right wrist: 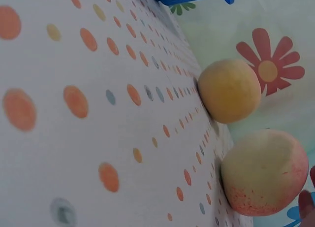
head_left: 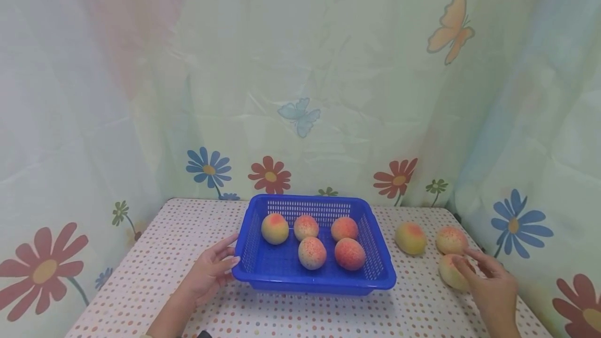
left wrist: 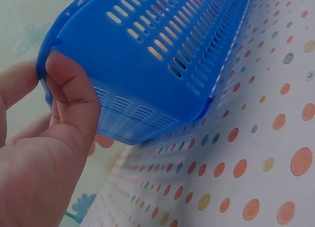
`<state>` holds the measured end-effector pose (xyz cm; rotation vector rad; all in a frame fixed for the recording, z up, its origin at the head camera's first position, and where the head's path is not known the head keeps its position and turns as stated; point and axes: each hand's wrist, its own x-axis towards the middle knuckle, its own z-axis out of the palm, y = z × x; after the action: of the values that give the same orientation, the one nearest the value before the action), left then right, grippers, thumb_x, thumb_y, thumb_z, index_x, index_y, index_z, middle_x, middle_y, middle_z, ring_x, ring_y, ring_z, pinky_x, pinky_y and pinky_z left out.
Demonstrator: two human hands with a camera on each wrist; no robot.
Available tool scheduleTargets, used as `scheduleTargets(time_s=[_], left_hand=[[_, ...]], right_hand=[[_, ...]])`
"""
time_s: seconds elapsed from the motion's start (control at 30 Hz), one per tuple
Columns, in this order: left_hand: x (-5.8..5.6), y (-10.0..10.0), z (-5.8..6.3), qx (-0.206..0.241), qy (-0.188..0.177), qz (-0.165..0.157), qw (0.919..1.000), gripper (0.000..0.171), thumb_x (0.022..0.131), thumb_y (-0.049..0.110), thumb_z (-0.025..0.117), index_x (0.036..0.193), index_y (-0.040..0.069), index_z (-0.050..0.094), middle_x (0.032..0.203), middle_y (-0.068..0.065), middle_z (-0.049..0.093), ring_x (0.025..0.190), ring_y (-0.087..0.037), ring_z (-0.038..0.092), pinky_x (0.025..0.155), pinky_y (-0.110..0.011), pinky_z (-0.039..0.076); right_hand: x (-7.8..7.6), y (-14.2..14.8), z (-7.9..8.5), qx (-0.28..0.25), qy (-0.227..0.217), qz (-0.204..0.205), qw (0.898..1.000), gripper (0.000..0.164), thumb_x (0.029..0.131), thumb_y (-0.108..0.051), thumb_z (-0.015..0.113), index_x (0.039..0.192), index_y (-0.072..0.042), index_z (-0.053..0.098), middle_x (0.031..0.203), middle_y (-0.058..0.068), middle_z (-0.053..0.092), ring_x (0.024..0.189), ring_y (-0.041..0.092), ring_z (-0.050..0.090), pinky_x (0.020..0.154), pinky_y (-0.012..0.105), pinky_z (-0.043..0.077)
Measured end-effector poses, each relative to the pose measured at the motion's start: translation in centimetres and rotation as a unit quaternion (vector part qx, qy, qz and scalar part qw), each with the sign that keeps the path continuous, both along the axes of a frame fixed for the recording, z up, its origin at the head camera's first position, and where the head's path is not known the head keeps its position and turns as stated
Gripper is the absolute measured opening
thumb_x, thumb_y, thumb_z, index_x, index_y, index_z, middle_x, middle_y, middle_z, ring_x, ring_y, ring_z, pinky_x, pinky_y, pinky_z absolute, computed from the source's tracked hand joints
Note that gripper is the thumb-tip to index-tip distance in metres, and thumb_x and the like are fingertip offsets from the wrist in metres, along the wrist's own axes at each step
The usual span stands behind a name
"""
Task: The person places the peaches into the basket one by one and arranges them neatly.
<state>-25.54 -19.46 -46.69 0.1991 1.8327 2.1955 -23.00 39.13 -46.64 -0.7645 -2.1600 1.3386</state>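
A blue plastic basket (head_left: pixel 312 280) with slotted sides stands on the table, with several yellow-and-red peaches in it, such as a speckled peach (head_left: pixel 312 253) near the front. My left hand (head_left: pixel 213 270) holds its left rim, thumb and fingers pinching the edge, as the left wrist view also shows. At the right of the table my right hand (head_left: pixel 493 286) is over the nearest loose peach (head_left: pixel 451 274), fingers parted and fingertips right beside it. In the right wrist view only a bit of the fingers (right wrist: pixel 307 207) shows, next to a pale peach (right wrist: pixel 266 173).
Two more loose peaches lie right of the basket: a yellow peach (head_left: pixel 410 239) and a red-speckled peach (head_left: pixel 452 240). A dotted cloth (head_left: pixel 188 223) covers the table. A flowered curtain (head_left: pixel 300 67) hangs around its back and sides.
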Motion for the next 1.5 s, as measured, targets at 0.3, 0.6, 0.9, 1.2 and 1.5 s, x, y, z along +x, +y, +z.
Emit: scheduleTargets(time_s=[0.3, 0.6, 0.9, 1.2, 1.5], left_hand=[[-0.2, -0.1, 0.0, 0.005, 0.001, 0.0, 1.0, 0.078, 0.1, 0.012, 0.065, 0.164, 0.012, 0.02, 0.122, -0.003, 0.06, 0.104, -0.016, 0.067, 0.09, -0.032, 0.06], [-0.1, 0.1, 0.0, 0.008, -0.004, 0.003, 1.0, 0.078, 0.099, 0.012, 0.065, 0.164, 0.013, 0.022, 0.122, -0.003, 0.06, 0.104, -0.017, 0.067, 0.09, -0.032, 0.06], [-0.1, 0.1, 0.0, 0.017, -0.009, -0.001, 0.9998, 0.079, 0.099, 0.011, 0.066, 0.164, 0.012, 0.021, 0.128, -0.006, 0.061, 0.108, -0.018, 0.068, 0.092, -0.034, 0.06], [-0.1, 0.1, -0.1, 0.019, -0.007, -0.002, 0.9998, 0.079, 0.099, 0.011, 0.066, 0.164, 0.012, 0.021, 0.126, -0.005, 0.061, 0.106, -0.018, 0.068, 0.091, -0.034, 0.06], [-0.1, 0.0, -0.2, 0.018, -0.006, 0.0, 0.9998, 0.078, 0.099, 0.01, 0.065, 0.163, 0.012, 0.022, 0.127, -0.006, 0.06, 0.11, -0.021, 0.067, 0.093, -0.036, 0.06]], right_hand=[[-0.9, 1.1, -0.3, 0.0, -0.085, 0.078, 0.993, 0.098, 0.085, -0.059, 0.076, 0.161, -0.014, 0.033, 0.169, 0.015, 0.025, 0.155, 0.041, 0.024, 0.119, 0.062, 0.033], [-1.3, 1.5, -0.7, -0.023, -0.12, 0.094, 0.988, 0.108, 0.085, -0.058, 0.077, 0.164, -0.01, 0.021, 0.167, 0.026, 0.023, 0.152, 0.049, 0.023, 0.115, 0.067, 0.035], [-1.4, 2.1, -1.3, -0.028, -0.142, 0.114, 0.983, 0.111, 0.086, -0.054, 0.077, 0.164, -0.008, 0.013, 0.168, 0.027, 0.017, 0.15, 0.053, 0.022, 0.117, 0.068, 0.031], [-1.4, 2.1, -1.4, -0.027, -0.16, 0.113, 0.98, 0.109, 0.086, -0.05, 0.078, 0.164, -0.006, 0.014, 0.164, 0.031, 0.023, 0.147, 0.054, 0.027, 0.115, 0.068, 0.033], [-1.6, 2.2, -1.7, -0.011, -0.163, 0.11, 0.98, 0.11, 0.084, -0.051, 0.08, 0.162, -0.003, 0.019, 0.159, 0.034, 0.03, 0.142, 0.052, 0.034, 0.113, 0.068, 0.036]])
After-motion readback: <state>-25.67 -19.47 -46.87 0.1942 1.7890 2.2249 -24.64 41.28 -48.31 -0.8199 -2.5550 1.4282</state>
